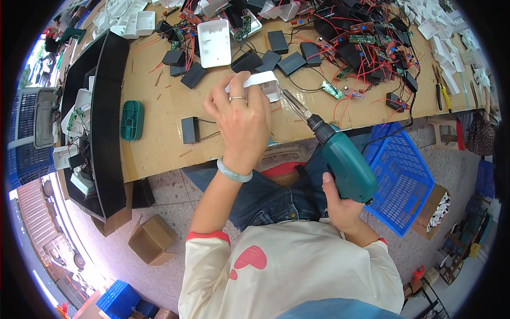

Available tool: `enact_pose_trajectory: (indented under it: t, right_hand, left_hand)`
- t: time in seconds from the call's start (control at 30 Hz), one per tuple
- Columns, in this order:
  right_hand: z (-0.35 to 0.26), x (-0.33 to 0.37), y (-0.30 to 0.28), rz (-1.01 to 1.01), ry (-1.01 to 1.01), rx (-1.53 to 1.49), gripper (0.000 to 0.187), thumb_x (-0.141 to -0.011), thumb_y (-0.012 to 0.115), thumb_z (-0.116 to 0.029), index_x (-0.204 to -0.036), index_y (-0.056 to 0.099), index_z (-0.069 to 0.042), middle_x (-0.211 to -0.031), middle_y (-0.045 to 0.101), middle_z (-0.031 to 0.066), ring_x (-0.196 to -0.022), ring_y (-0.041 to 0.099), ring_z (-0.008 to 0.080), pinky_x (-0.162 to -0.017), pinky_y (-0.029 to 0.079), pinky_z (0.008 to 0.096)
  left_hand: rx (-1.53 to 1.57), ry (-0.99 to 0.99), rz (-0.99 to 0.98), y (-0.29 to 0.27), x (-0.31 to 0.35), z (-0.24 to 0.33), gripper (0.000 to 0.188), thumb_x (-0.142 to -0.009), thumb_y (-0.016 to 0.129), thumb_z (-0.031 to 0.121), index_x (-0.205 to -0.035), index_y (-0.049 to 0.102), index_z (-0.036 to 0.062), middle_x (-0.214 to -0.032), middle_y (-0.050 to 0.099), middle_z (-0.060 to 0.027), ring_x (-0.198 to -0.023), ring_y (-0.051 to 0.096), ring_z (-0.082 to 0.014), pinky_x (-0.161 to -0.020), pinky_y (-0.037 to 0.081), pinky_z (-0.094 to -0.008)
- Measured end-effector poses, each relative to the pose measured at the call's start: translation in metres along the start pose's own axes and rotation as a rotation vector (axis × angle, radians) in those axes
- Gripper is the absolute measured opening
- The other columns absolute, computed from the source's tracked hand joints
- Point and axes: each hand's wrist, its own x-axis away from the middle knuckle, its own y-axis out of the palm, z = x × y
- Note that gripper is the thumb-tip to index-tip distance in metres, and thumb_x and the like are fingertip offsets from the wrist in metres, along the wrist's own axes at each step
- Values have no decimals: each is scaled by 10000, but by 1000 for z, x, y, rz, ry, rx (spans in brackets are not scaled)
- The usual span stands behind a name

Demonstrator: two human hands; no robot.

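Observation:
My left hand (241,117) is closed on a small white plastic case (265,81), held above the cardboard-covered table. My right hand (342,208) grips the green body of an electric screwdriver (348,166) at the table's front edge. The screwdriver's long bit points up and left, its tip at the right side of the case; whether it touches a screw is too small to tell. Beside my left wrist lies a black box (189,130), whose cable runs behind the hand. Just beyond the case rests an open white shell (214,44).
Black boxes, red wires and circuit boards (362,39) pile up at the back. A green compartment tray (132,120) lies at left beside a long black bin (109,125). Pliers (441,90) lie at right. A blue crate (401,178) stands below the table's edge.

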Motion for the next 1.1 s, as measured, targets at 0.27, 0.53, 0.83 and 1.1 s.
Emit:
enact_pose_trajectory:
  t: [0.27, 0.53, 0.83, 1.1]
  right_hand:
    - [8, -1, -6, 2, -116, 41, 287, -880, 692, 66, -1154, 609, 47, -846, 640, 61, -633, 588, 100, -564, 484, 241]
    - [3, -3, -6, 56, -65, -72, 275, -882, 683, 75, -1143, 601, 47, -839, 639, 68, -627, 588, 102, -557, 495, 247]
    - [1, -3, -7, 69, -46, -77, 229, -892, 664, 82, -1109, 600, 44, -822, 645, 72, -614, 589, 98, -549, 498, 244]
    - [9, 13, -13, -62, 32, 77, 249, -880, 741, -12, -1110, 658, 34, -1045, 662, 115, -842, 651, 157, -716, 516, 275]
  left_hand:
    - [8, -18, -14, -3, 2, 1, 115, -794, 682, 60, -896, 671, 8, -1196, 598, -104, -1132, 523, -320, -977, 352, -503]
    - [170, -37, -41, -21, 16, 7, 145, -809, 764, 132, -937, 728, 76, -1368, 550, -126, -1304, 449, -395, -1036, 336, -524]
    - [131, 12, -134, -24, 26, 6, 77, -821, 756, 113, -889, 730, 86, -1498, 463, -141, -1421, 321, -459, -1096, 302, -581]
    - [185, -77, 29, -18, 16, -7, 68, -809, 744, 89, -862, 713, 61, -1425, 541, -135, -1391, 375, -441, -1074, 304, -554]
